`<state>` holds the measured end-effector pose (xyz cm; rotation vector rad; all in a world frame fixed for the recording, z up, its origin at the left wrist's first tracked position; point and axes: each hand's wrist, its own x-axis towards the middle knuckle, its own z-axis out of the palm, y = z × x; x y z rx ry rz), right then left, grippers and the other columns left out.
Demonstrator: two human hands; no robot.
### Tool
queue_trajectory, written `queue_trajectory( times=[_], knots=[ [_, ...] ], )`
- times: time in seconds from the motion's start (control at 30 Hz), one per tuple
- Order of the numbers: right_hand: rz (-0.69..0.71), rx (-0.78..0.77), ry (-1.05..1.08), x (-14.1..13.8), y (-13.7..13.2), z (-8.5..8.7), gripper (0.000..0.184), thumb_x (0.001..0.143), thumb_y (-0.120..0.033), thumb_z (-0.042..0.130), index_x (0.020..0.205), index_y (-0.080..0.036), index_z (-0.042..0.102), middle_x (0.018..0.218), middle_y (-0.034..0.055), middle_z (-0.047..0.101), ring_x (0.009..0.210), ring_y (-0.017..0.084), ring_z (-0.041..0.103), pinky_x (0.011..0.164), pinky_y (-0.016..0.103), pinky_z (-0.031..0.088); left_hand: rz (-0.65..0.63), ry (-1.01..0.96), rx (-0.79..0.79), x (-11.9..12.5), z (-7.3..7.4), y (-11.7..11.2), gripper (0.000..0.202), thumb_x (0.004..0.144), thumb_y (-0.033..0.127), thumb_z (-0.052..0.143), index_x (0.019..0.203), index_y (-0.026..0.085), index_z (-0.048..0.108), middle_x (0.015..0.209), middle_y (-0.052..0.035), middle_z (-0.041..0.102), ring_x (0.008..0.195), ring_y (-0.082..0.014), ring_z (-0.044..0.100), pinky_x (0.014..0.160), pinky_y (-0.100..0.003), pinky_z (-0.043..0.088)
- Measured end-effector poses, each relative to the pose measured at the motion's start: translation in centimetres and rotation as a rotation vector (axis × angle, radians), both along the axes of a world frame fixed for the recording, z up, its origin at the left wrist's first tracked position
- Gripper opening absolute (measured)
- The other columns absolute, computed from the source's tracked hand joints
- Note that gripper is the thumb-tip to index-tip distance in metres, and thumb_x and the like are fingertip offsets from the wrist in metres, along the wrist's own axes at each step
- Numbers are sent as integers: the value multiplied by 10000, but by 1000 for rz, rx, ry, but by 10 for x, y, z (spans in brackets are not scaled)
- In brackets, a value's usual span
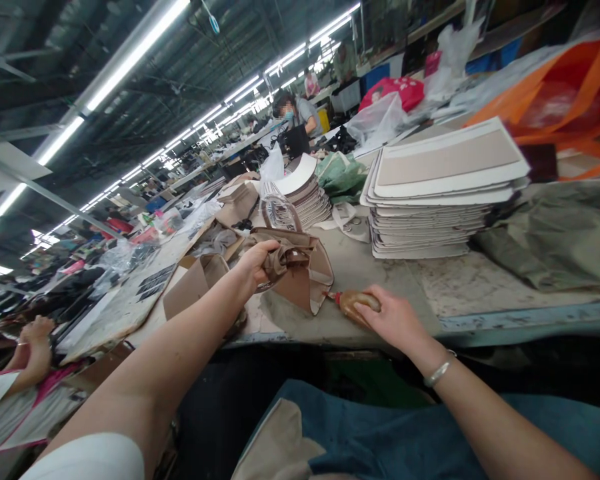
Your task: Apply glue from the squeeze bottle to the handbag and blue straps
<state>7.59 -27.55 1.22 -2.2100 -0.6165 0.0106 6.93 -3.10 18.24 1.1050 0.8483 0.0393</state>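
Observation:
A brown handbag (pixel 295 289) with a looped handle lies tilted on the workbench, its edge facing right. My left hand (pixel 259 261) is closed on the bunched brown fabric at its upper part. In my right hand (pixel 387 317) is a squeeze bottle (pixel 356 305) of amber-brown liquid, probably glue, with a red cap. Its nozzle points left and reaches the bag's lower right edge; whether it touches cannot be made out. My fingers wrap round the bottle's rear end.
A tall stack of white-edged beige panels (pixel 430 227) stands right of the bag. Behind are curved panels (pixel 305 193) and a green plastic bag (pixel 340 175). Olive fabric (pixel 555 233) and an orange bag (pixel 565 100) lie at right. A co-worker's hands (pixel 36 333) show at far left.

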Motion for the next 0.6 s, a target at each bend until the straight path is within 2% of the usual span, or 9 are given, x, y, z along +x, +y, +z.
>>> queue_trajectory(
  times=[0.17,0.3,0.43,0.6],
  knots=[
    [-31,-19,-34,-1,-1,1,224,820,-418,526,959,-248,571,848,41,655,748,214,606,622,291,408,16,6,-5,4,-1,0,152,794,120,457,865,90,588,517,-51,635,387,-167,590,392,-256,515],
    [-6,-32,-43,1,-4,1,206,822,-418,527,947,-260,570,815,19,650,720,201,606,606,283,404,6,-2,23,8,-5,2,145,791,113,468,851,89,598,534,-61,644,425,-179,612,438,-276,535],
    [-24,-38,-69,0,-5,3,214,828,-402,522,970,-246,560,875,43,642,778,220,604,645,303,409,-3,-15,17,10,-7,4,134,790,112,477,838,89,600,547,-68,650,442,-190,623,448,-294,543],
    [24,-33,-66,2,-5,3,193,824,-425,535,933,-269,564,808,3,642,722,190,603,618,281,409,9,-20,-37,10,-6,4,142,801,121,470,846,88,601,542,-69,648,423,-190,617,431,-297,542]
  ],
)
